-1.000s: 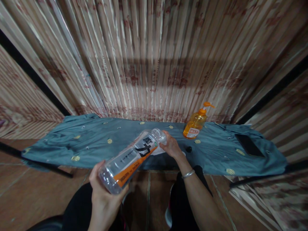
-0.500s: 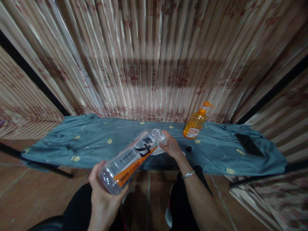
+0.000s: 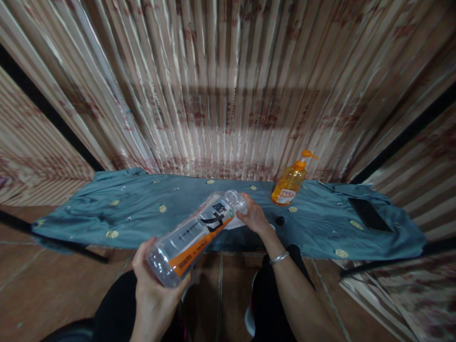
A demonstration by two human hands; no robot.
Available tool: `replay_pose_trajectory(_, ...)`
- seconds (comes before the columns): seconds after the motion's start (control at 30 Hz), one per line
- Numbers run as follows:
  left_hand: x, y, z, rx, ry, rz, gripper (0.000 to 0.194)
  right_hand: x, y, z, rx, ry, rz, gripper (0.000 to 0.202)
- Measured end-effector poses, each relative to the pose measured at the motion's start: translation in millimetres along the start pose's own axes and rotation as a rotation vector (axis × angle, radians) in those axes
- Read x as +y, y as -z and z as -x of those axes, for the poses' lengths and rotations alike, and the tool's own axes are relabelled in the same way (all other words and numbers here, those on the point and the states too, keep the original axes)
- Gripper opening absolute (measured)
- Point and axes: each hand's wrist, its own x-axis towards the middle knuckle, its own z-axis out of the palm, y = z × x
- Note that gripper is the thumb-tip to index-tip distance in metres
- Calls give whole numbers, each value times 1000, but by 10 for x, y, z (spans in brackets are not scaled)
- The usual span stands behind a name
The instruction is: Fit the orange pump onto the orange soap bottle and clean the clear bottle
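Observation:
A clear plastic bottle (image 3: pixel 192 237) with an orange, white and black label lies slantwise in the air, its neck up and to the right. My left hand (image 3: pixel 156 285) is wrapped round its base. At the neck end, my right hand (image 3: pixel 254 213) has its fingers closed against the bottle; the fingertips are partly hidden. Something thin and white (image 3: pixel 234 224), perhaps a tissue or paper, shows under the neck beside my right fingers. A small black cap-like piece (image 3: pixel 280 220) lies on the cloth just right of my right wrist.
A blue-green patterned cloth (image 3: pixel 135 209) covers the low table. On it stand an orange pump bottle (image 3: pixel 287 187), behind my right hand, and a dark phone (image 3: pixel 369 215) lying at the right. A pleated curtain (image 3: pixel 221 95) hangs behind, with black poles (image 3: pixel 53 109) at the sides.

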Motion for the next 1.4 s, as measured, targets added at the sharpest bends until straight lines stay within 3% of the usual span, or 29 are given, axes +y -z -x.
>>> replay_pose_trajectory(1.07, 35, -65, 27, 31, -34, 35, 92, -73, 80, 14, 19, -5, -42, 60)
replay_pose_trajectory(1.4, -27, -95, 5, 14, -35, 11, 96, 46, 27, 0, 41, -2, -31, 63)
